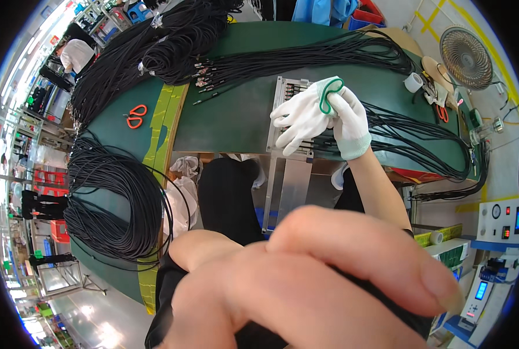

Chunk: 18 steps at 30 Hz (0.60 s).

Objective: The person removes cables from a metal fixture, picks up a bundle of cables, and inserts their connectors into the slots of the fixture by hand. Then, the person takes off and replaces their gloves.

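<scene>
My right hand [352,119] wears a white knit glove with a pale cuff. Its fingers are closed on a second, loose white glove [303,113], pinched near the green-edged opening; that glove's fingers hang toward the left. Both are over a metal fixture [275,104] at the table's front edge, partly hidden behind them, with black cables [410,131] running off to the right. My left hand [306,285] is bare, very large and blurred close to the camera. One finger reaches rightward, apart from the rest, nothing shows in it, and the lower part is cut off.
Black cable bundles lie on the green table [230,131], a large coil [114,203] at left and a straight bundle [306,58] at the back. Orange-handled scissors [135,116] lie left. A fan [466,58] stands far right. Another person [76,55] is at far left.
</scene>
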### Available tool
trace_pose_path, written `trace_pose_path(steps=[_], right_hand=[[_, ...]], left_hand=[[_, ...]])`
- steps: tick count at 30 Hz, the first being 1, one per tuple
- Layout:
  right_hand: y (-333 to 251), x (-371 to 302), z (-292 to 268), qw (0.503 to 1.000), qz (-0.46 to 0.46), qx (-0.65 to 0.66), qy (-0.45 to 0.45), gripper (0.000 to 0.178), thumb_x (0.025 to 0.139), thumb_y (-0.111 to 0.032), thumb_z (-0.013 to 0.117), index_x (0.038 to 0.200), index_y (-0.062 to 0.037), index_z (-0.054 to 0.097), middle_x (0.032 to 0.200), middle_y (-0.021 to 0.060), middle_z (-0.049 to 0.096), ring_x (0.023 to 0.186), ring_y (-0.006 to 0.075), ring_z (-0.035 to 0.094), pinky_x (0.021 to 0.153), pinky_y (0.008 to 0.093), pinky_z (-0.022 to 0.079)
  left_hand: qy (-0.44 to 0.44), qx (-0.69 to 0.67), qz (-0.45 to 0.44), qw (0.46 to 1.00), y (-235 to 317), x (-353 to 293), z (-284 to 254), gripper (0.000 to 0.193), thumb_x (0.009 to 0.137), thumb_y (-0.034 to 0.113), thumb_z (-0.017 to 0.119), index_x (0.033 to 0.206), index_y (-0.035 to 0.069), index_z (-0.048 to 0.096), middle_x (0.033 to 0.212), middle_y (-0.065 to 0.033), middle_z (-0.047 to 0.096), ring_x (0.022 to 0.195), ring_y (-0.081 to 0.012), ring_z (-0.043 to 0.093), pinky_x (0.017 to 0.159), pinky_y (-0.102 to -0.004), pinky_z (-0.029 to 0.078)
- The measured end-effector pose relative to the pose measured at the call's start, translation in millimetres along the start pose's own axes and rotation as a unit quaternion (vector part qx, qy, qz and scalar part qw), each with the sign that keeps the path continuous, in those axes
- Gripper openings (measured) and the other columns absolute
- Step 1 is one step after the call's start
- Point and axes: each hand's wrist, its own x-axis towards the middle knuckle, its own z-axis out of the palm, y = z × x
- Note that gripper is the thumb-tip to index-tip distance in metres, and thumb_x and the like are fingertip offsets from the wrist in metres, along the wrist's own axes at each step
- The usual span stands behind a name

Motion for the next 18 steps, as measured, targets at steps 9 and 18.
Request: trace_pose_path(steps=[9,18], right_hand=[[3.9,0.0,-6.8,1.0,0.004,0.006,0.009,0.023,0.095,-0.019,0.055,0.113,-0.0042,0.061,0.093,-0.0005,0.066,0.078,0.0061,0.062,0.065,0.0212,0.051],[-1.3,-2.0,7.9,0.999,0.0,0.022,0.032,0.016,0.094,-0.018,0.058,0.101,-0.0044,0.063,0.081,-0.002,0.062,0.064,0.0033,0.05,0.056,0.0192,0.036]], left_hand=[[0.25,-0.09,-0.108,0.958,-132.4,57.8,-72.7,0.029,0.103,0.027,0.044,0.118,0.008,0.06,0.117,-0.0058,0.063,0.117,-0.0201,0.055,0.101,-0.0377,0.041],[0.334,-0.059,-0.157,0.928,-141.6,32.4,-91.1,0.013,0.096,0.018,0.057,0.101,0.007,0.062,0.098,-0.0045,0.065,0.103,-0.0202,0.057,0.094,-0.0358,0.042]])
